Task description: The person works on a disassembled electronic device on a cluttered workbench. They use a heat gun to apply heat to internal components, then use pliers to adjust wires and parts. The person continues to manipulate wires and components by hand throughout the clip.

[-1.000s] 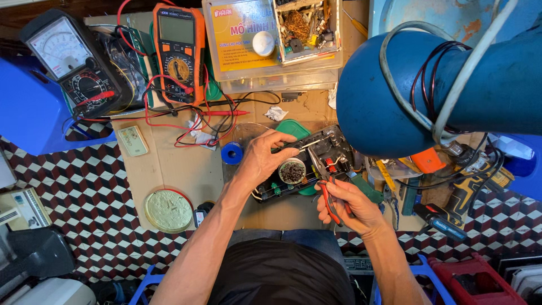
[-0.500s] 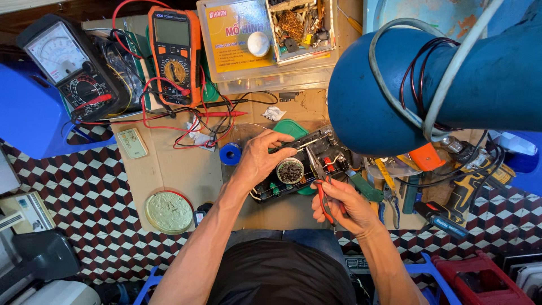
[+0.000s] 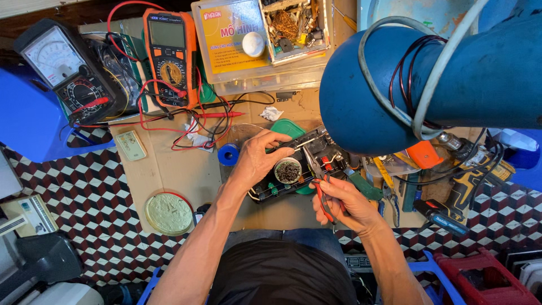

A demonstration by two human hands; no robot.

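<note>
A black circuit assembly [image 3: 316, 155] with a round coil part lies on a brown cardboard sheet [image 3: 169, 169] in the middle of the view. My left hand [image 3: 257, 161] rests on its left end and holds it down. My right hand [image 3: 344, 203] grips red-handled pliers [image 3: 322, 195], whose tips reach up into the assembly near its middle. A small round tin [image 3: 288, 170] with dark contents sits against the assembly just right of my left hand.
An orange digital multimeter [image 3: 171, 56] and an analog meter [image 3: 68, 73] with red and black leads lie at the back left. A clear parts box [image 3: 265, 39] stands behind. A large blue lamp head [image 3: 429, 85] overhangs the right. A blue tape roll [image 3: 228, 154], round tin lid [image 3: 169, 213] and tools [image 3: 446, 214] lie around.
My head has shifted slightly, so the scene sits a little differently. My right hand with the pliers has edged a bit left and down. My left hand stays on the assembly.
</note>
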